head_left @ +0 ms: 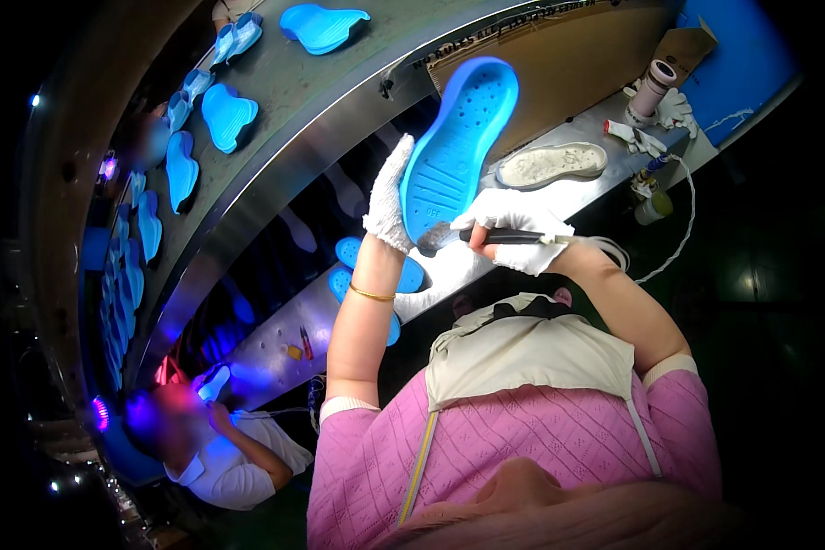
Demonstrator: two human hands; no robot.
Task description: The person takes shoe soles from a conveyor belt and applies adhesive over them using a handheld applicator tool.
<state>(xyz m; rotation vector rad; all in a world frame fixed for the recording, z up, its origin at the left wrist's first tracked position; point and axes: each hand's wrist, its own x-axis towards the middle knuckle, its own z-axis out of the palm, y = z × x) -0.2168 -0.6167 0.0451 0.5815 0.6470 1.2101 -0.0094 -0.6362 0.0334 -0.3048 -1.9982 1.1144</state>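
My left hand (390, 197), in a white knit glove, grips a bright blue shoe sole (456, 151) along its left edge, tilted up with its hollow, hole-dotted inner face showing. In my right hand (522, 220), gloved with bare fingertips, is a slim black-handled tool (511, 236) with a pale cord. Its front end points to the sole's near end; whether it touches cannot be made out. Just beyond my right hand, an off-white sole-shaped piece (552, 166) lies on the metal bench. Below the raised sole rest other blue soles (409, 275), partly hidden by my left forearm.
A dark belt (289, 87) with a metal edge carries several blue soles (229, 116) on the left. A pink bottle (651, 92) and white gloves (676, 112) stand at the far right, near a hanging cord (689, 202). Another person (238, 458) works at lower left.
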